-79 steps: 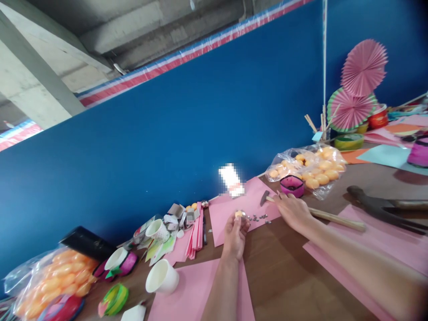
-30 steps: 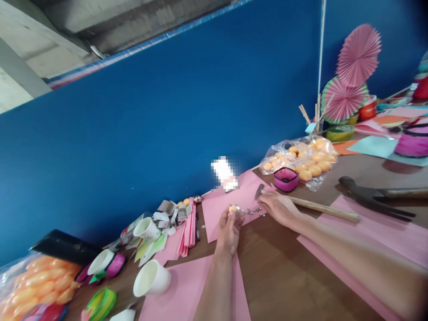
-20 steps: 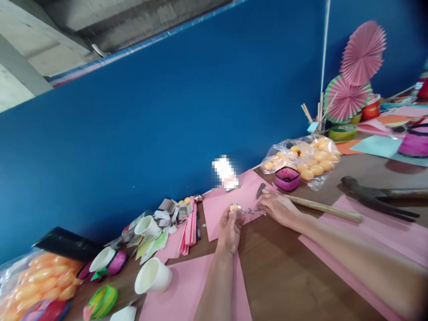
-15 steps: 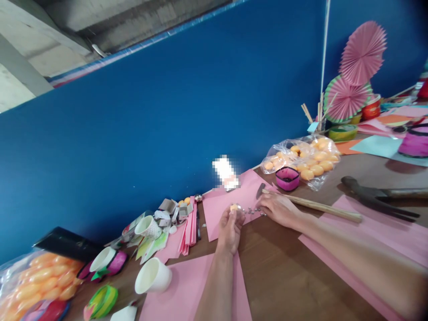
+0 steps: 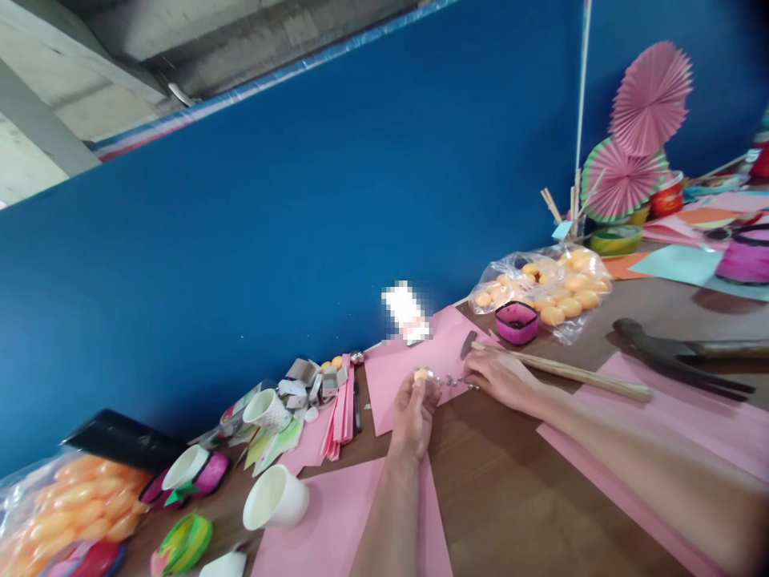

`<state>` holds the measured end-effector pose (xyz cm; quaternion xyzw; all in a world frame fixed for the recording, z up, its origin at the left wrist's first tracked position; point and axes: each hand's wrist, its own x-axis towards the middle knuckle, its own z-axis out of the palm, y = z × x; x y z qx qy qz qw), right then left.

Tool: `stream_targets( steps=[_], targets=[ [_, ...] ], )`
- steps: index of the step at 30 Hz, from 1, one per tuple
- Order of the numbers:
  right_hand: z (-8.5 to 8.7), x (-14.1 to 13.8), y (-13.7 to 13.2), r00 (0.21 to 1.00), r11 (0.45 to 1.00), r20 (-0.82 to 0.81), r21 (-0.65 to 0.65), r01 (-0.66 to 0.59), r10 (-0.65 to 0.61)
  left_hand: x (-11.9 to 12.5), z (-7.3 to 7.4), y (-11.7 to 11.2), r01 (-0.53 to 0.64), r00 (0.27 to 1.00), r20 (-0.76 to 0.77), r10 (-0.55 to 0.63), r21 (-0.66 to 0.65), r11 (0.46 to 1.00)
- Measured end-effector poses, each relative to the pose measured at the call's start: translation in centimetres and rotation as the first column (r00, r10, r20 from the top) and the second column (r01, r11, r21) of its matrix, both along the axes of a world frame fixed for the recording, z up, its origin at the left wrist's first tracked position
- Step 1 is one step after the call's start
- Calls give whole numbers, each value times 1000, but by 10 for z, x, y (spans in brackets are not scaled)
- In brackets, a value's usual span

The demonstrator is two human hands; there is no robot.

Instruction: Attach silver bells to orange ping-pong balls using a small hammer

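My left hand point(image 5: 414, 413) is closed, its thumb and fingers pinching a small pale-orange piece point(image 5: 421, 374) with a shiny, clear-looking edge. Several tiny silver beads point(image 5: 450, 380) lie on the pink paper sheet point(image 5: 400, 389) between my hands. Fingers bent down and drawn together, my right hand point(image 5: 498, 378) touches the table at the beads; whatever lies between its fingertips is hidden. Just beyond my right hand rests a hammer point(image 5: 570, 371) with a wooden handle and a small dark head.
A claw hammer point(image 5: 673, 353) lies at the right. Behind my right hand are a magenta bowl point(image 5: 517, 322) and a bag of orange plastic eggs point(image 5: 565, 292). A white cup point(image 5: 276, 497), pink strips point(image 5: 342, 413) and small boxes point(image 5: 303, 373) stand left. A blue partition point(image 5: 300, 200) borders the table.
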<state>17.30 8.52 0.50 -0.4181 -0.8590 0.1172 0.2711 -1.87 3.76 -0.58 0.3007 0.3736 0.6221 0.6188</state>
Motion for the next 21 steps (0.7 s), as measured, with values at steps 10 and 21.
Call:
stream_targets(
  steps=[10,21],
  targets=[
    [-2,-4,-2,995,998,-79,25,60,-58,1,-1,0,-5,1000,-8,5,12,1000],
    [0,-10,-3,988,998,-147,39,44,-38,1,0,0,-8,1000,2,8,9,1000]
  ],
)
